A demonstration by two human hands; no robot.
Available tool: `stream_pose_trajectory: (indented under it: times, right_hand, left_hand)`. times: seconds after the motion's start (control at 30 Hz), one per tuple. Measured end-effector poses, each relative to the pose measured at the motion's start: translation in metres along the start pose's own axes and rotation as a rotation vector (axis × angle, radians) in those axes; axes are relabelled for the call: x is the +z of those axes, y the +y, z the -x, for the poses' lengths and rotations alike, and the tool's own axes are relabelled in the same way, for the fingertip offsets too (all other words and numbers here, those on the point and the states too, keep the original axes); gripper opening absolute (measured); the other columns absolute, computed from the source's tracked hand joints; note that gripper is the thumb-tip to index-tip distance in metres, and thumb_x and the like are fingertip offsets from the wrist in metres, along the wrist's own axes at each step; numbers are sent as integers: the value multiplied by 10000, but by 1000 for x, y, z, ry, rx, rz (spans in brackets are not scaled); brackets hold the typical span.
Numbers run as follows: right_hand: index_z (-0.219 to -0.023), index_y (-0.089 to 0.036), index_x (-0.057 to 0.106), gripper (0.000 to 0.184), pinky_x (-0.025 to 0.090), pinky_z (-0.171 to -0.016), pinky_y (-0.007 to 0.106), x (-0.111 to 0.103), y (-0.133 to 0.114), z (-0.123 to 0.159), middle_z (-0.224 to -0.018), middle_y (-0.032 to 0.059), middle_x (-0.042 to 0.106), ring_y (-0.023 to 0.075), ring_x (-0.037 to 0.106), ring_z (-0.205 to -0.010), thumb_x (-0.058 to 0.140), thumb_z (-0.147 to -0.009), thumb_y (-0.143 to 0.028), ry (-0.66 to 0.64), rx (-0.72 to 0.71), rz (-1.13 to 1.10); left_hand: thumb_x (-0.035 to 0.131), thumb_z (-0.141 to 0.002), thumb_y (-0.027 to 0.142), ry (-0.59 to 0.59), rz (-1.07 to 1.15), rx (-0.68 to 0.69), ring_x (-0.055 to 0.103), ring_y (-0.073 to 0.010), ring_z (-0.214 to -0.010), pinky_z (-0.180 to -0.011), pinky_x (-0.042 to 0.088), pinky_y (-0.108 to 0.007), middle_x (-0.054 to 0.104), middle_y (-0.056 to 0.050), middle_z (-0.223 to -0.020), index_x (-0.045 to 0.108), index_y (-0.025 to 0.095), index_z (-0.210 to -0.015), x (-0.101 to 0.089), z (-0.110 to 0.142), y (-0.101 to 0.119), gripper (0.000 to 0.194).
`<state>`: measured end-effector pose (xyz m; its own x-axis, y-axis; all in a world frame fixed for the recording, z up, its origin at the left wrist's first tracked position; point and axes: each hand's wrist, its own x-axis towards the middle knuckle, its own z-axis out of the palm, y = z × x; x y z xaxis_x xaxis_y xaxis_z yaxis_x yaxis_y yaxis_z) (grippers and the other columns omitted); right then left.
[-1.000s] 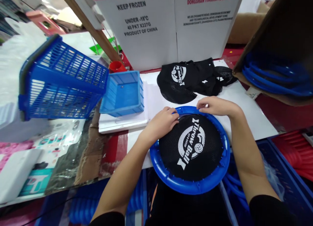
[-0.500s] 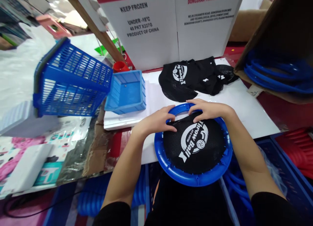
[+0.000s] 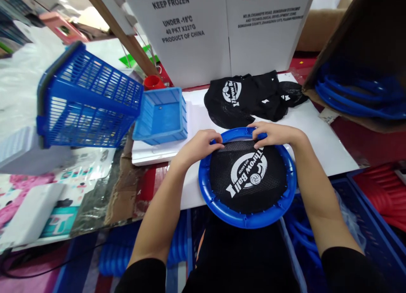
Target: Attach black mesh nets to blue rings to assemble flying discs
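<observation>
Mesh (image 3: pixel 218 174) drawn nearer far rim of blue ring (image 3: pixel 245 221), both hands (image 3: pixel 204 145) gripping rim, bare board (image 3: pixel 320 149) at right

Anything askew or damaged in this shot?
The blue slatted basket looks tipped at a slant beside the light-blue tray. Brown cardboard nearby has ragged edges, perhaps torn. Between the hands, a thin gap separates the black mesh from the blue ring.
</observation>
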<state>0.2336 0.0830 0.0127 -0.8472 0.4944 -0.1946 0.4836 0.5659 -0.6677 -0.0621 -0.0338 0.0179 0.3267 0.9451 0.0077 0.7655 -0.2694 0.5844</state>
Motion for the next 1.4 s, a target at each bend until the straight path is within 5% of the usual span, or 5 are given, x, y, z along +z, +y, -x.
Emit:
stream_pose_trajectory:
  times: [0.47,0.7,1.07,1.4]
  right_hand:
    - [-914,-232,778,280,376,-1237,480,-10,8,7,-1452,71,686,314,574,-1423,769,-855,-505,94,-13,-264]
    - [-869,-200,774,253,367,-1232,495,-2,17,8,-1402,103,715,310,572,-1428,811,-821,-446,189,6,-447]
    - [-846,-193,764,237,461,-1155,431,-3,21,6,-1409,87,718,261,662,-1284,735,-907,-420,154,-3,-411]
    - [-898,-211,837,213,470,-1157,451,5,35,-2,-1285,80,770,258,692,-1213,787,-850,-412,206,-91,-426]
  left_hand:
    - [608,-908,334,-6,216,-193,717,-252,-1013,-1016,537,-410,810,-59,-1006,758,225,-874,-4,-3,-3,188]
    - [592,-888,387,8,209,-299,716,-265,-921,-909,550,-403,804,-62,-936,750,214,-853,3,-9,-8,237]
    - [609,-863,401,-20,185,-302,723,-285,-935,-903,540,-412,808,-69,-951,762,228,-850,1,-6,-9,231]
    - [592,-864,456,-63,141,-276,714,-287,-942,-889,543,-388,805,-74,-953,767,221,-873,-1,-5,-8,293]
